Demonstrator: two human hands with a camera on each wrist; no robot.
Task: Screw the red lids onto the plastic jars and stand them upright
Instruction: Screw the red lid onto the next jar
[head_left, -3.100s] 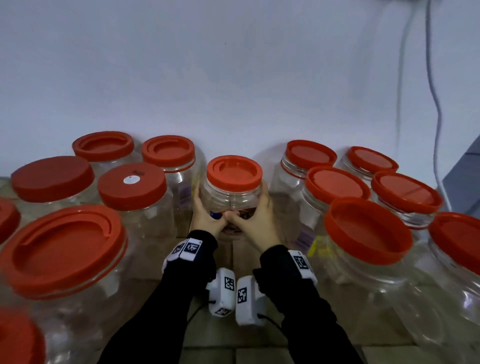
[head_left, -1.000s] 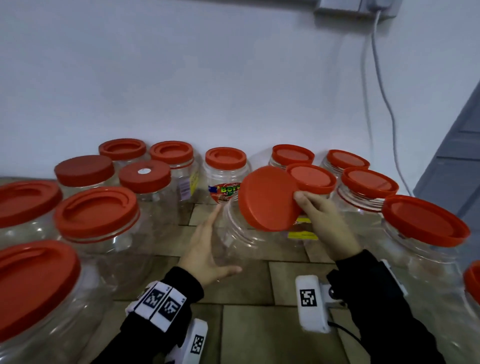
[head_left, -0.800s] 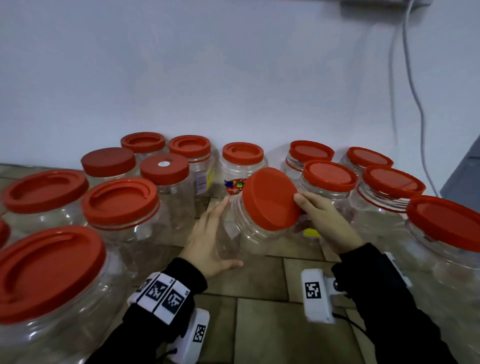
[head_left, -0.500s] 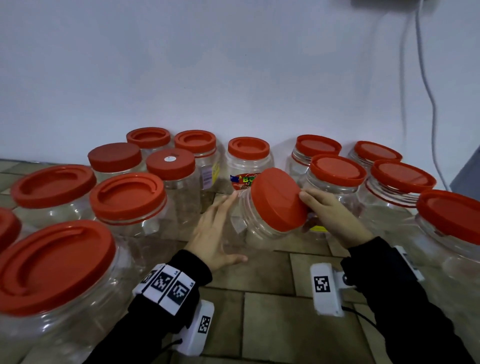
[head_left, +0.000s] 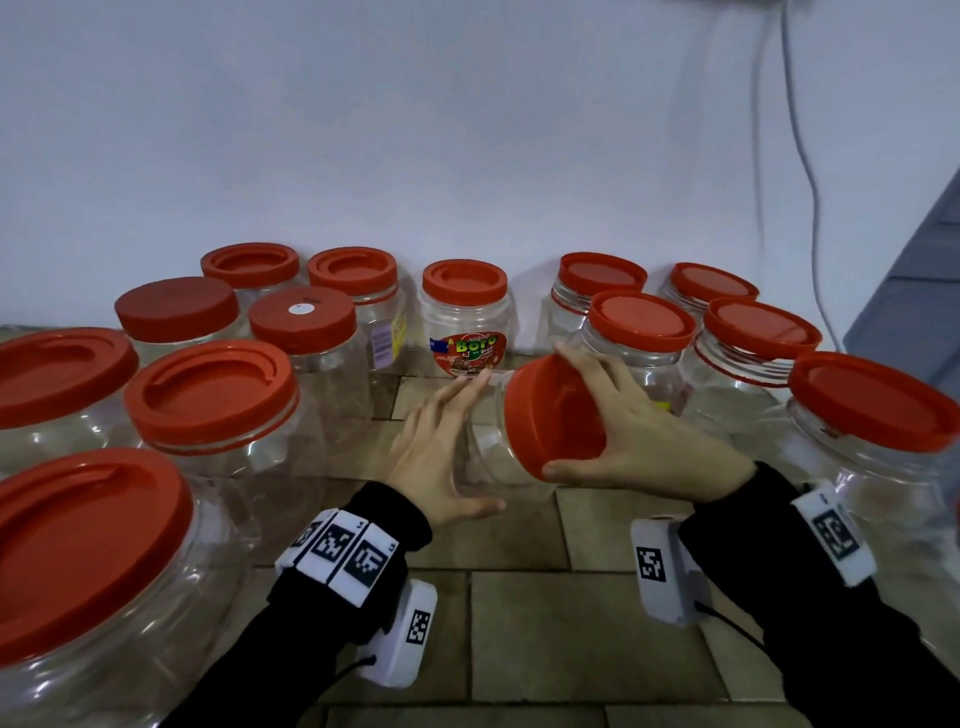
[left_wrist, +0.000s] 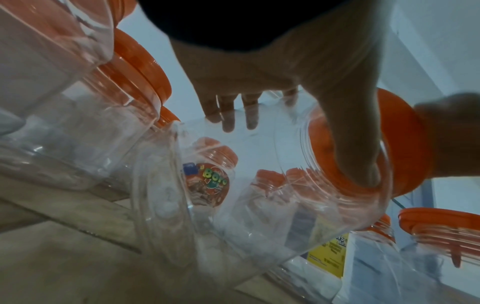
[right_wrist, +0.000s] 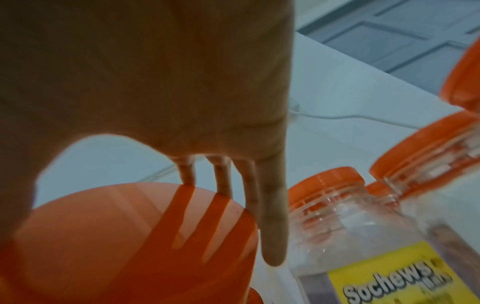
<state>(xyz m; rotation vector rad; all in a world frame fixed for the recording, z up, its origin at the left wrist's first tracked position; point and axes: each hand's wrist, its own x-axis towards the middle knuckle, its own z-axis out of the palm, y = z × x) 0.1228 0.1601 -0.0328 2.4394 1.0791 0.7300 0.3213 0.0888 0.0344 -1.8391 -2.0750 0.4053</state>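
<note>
A clear plastic jar (head_left: 514, 483) leans tilted on the tiled floor between my hands, mouth toward the right. A smooth red lid (head_left: 535, 431) sits on its mouth. My right hand (head_left: 561, 413) grips that lid, fingers over the top rim and thumb under the bottom rim. My left hand (head_left: 485, 441) lies against the jar's left side with straight spread fingers and the thumb below. In the left wrist view the jar (left_wrist: 233, 205) fills the middle with the lid (left_wrist: 405, 127) at its neck. In the right wrist view my fingers (right_wrist: 272, 226) lie across the lid (right_wrist: 103, 236).
Several lidded jars stand upright all round: large ones at left (head_left: 208, 395), a labelled one (head_left: 467, 332) at the back by the white wall, more at right (head_left: 872, 405), one with a yellow label (right_wrist: 389, 277). A cable (head_left: 800, 156) hangs down the wall. Bare tiles (head_left: 519, 597) lie before me.
My right hand went from touching the lid's far edge to spanning it, thumb underneath. The lid face has turned further left. Earlier, both hands stood the labelled jar at the back.
</note>
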